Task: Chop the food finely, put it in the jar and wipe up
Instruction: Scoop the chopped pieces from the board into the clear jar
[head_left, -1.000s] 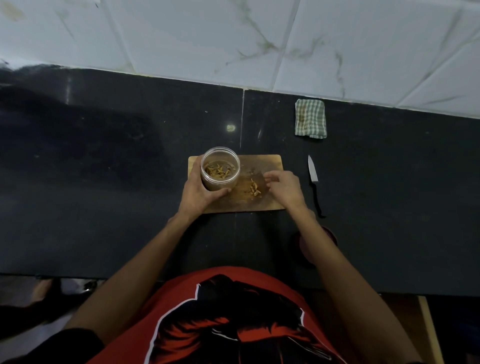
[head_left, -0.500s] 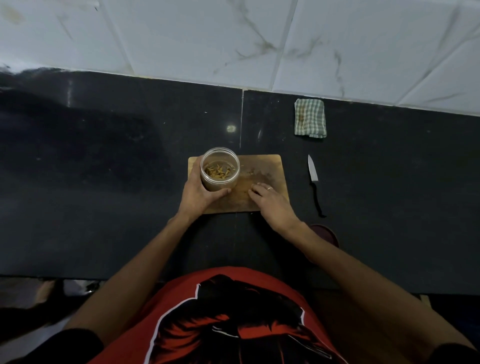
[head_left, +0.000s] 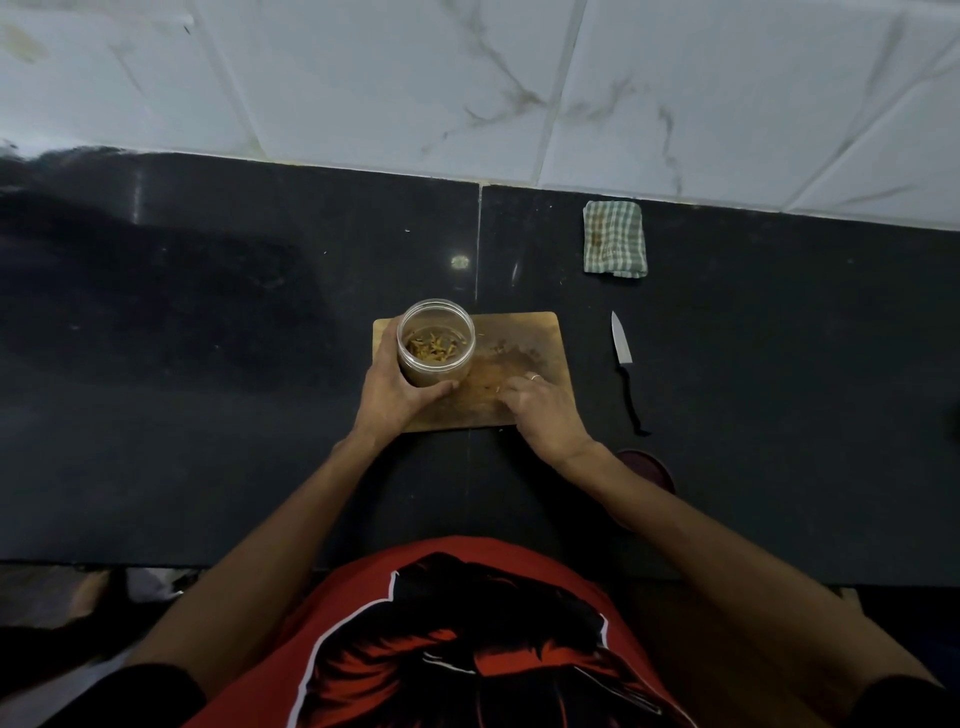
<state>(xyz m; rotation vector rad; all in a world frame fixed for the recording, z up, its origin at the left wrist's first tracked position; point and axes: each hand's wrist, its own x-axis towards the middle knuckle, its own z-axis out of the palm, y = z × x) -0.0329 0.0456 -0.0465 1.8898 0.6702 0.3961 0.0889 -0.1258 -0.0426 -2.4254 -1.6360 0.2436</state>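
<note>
Cloth (head_left: 615, 239), green-checked and folded, well beyond the cutting board (head_left: 524, 332) to its far right, close under the tiled wall (head_left: 519, 88). Knife (head_left: 627, 371) just right of the board, apart from it, blade pointing away, black handle toward the body. Dark red lid (head_left: 654, 467) near the board's close right corner, partly hidden by the right forearm. Black counter (head_left: 208, 338) all round the board, with a seam running up from behind its far edge.

Jar (head_left: 435, 340) upright and uncovered on the board's left part, chopped food (head_left: 434, 349) lying in its bottom. Left hand (head_left: 397, 397) wrapped round the jar from the near-left side, thumb across its front, blocking that side of the board. Right hand (head_left: 540, 413) resting on the board's near right part, fingers bent down and drawn together against the wood where a few scraps (head_left: 493, 387) lie; whether anything is pinched, cannot tell. Ring visible on one finger. Brown smear across the board's middle.

Open room: wide bare counter left of the board, a strip between the board's far edge and the wall, and more beyond the knife to the right. Counter's front edge close behind the board, against a red shirt (head_left: 467, 649).
</note>
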